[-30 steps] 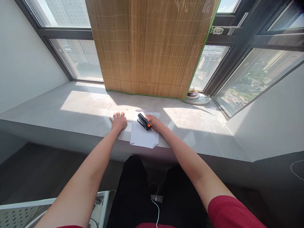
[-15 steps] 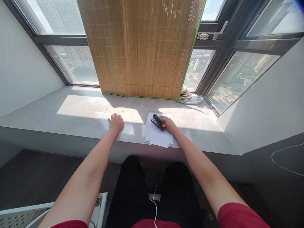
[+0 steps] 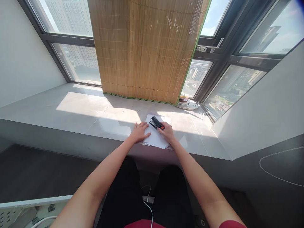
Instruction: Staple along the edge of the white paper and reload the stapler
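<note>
two bare hands work close together in the head view, over white paper [image 3: 156, 141] that lies on a pale window sill [image 3: 78, 122], at its near edge. the left hand [image 3: 140, 132] is at the paper's 9 o'clock, palm down and spread wide, thumb apart from the other fingers; its thumb and forefinger tips reach onto the sheet's left side. the right hand [image 3: 168, 131], at about 3 o'clock, is closed around the rear end of a black stapler [image 3: 156, 121] with an orange-red patch near the grip. the stapler lies over the upper part of the paper, at the right hand's 10 o'clock, its front end pointing to 10 o'clock. at this size it is hard to say whether its base touches the sheet.

from the paper, a bamboo blind [image 3: 147, 57] with green edging hangs at 12 o'clock before the dark-framed windows, and a stack of plates [image 3: 186, 103] sits at 2 o'clock, in the sill's far corner. a beaded cord [image 3: 268, 170] curves at 4 o'clock. below, at 6 o'clock, a white cable [image 3: 151, 212] runs between dark-trousered legs [image 3: 174, 193], and at 8 o'clock stands a white perforated rack [image 3: 11, 215].
</note>
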`<state>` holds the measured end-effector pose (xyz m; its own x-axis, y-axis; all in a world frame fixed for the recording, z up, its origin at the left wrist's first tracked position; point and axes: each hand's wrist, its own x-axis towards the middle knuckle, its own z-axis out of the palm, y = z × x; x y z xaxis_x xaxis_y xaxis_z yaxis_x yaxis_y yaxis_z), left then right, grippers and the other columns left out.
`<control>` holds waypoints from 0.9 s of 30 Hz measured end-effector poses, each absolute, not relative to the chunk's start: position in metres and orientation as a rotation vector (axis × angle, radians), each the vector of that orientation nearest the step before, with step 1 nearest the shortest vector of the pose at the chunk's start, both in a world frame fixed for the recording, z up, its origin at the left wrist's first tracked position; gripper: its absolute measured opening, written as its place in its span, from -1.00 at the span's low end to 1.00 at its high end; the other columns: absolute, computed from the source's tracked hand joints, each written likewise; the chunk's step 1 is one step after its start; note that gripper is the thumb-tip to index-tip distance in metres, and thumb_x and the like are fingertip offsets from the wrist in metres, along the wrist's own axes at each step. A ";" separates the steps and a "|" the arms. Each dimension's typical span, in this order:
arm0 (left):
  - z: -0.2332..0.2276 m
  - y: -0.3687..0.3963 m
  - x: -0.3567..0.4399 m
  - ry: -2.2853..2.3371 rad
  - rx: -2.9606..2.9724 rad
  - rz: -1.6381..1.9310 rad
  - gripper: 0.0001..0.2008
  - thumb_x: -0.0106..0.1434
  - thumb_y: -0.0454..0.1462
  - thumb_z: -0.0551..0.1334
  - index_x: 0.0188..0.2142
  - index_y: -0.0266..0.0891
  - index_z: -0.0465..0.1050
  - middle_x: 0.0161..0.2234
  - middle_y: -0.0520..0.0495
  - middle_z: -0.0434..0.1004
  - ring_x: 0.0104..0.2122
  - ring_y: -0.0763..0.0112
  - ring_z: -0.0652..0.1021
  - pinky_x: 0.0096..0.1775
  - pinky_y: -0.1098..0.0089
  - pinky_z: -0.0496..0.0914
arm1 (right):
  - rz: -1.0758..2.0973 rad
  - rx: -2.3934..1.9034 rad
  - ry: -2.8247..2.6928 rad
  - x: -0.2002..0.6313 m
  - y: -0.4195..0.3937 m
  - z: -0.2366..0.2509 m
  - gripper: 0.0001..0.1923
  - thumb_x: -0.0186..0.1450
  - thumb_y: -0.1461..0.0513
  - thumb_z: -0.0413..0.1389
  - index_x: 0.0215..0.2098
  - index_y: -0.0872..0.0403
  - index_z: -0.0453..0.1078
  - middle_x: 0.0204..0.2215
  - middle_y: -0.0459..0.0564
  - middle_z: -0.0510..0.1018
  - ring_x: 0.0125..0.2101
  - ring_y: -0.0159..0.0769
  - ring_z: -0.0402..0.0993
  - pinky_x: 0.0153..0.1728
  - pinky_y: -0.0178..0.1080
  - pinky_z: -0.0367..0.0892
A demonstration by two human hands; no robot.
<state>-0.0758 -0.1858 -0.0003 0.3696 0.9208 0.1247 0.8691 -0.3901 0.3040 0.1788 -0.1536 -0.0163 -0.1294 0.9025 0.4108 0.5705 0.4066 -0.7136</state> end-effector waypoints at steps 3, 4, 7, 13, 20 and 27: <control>-0.002 -0.189 -0.072 1.688 2.391 0.495 -0.39 0.47 0.09 0.20 0.38 -0.14 0.37 0.41 -0.33 0.37 0.42 -0.09 0.37 0.51 -0.16 0.03 | 0.531 -1.263 -1.801 0.192 -0.153 -0.013 -0.60 0.23 0.10 0.24 0.01 -0.02 0.65 -0.07 0.07 0.76 -0.08 -0.01 0.65 0.10 0.05 0.50; -0.002 -0.189 -0.072 1.700 2.387 0.503 -0.37 0.47 0.10 0.20 0.37 -0.17 0.37 0.39 -0.35 0.38 0.41 -0.10 0.38 0.50 -0.15 0.05 | 0.544 -1.255 -1.807 0.196 -0.153 -0.011 -0.60 0.22 0.12 0.24 0.02 -0.02 0.65 -0.07 0.06 0.76 -0.07 0.00 0.65 0.12 0.06 0.49; -0.001 -0.188 -0.073 1.687 2.401 0.475 -0.35 0.46 0.10 0.22 0.36 -0.21 0.36 0.40 -0.38 0.36 0.42 -0.13 0.36 0.50 -0.19 0.04 | 0.599 -1.241 -1.846 0.203 -0.155 -0.008 -0.58 0.22 0.15 0.26 0.04 -0.02 0.67 -0.08 0.02 0.78 -0.06 0.01 0.67 0.14 0.09 0.50; 0.001 -0.187 -0.077 1.627 2.369 0.493 -0.40 0.44 0.07 0.25 0.35 -0.13 0.38 0.43 -0.28 0.36 0.45 -0.08 0.34 0.52 -0.13 0.00 | 0.440 -1.311 -1.783 0.201 -0.172 -0.013 -0.56 0.24 0.16 0.33 0.10 -0.05 0.66 0.10 0.09 0.73 0.13 0.08 0.62 0.23 0.16 0.48; 0.001 -0.180 -0.081 1.608 2.193 0.632 -0.45 0.55 0.10 0.04 0.30 -0.15 0.44 0.35 -0.23 0.49 0.38 0.01 0.44 0.51 -0.05 0.06 | 0.284 -1.363 -1.775 0.206 -0.185 -0.018 -0.77 0.32 0.19 0.29 -0.07 -0.07 0.73 0.01 0.11 0.75 0.09 0.08 0.61 0.21 0.16 0.49; -0.004 -0.171 -0.090 1.503 1.686 1.018 -0.44 0.63 0.01 -0.17 0.25 -0.11 0.49 0.33 -0.16 0.54 0.35 0.17 0.50 0.37 0.15 0.37 | 0.320 -1.338 -1.770 0.201 -0.177 -0.003 -0.70 0.27 0.12 0.34 -0.04 -0.02 0.69 0.08 0.15 0.72 0.14 0.08 0.58 0.24 0.15 0.46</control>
<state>-0.0901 -0.1713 -0.0043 0.0408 0.9912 0.1257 0.4847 -0.1296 0.8650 0.2013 -0.1768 -0.0034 -0.0437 0.8761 0.4802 0.6524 0.3890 -0.6504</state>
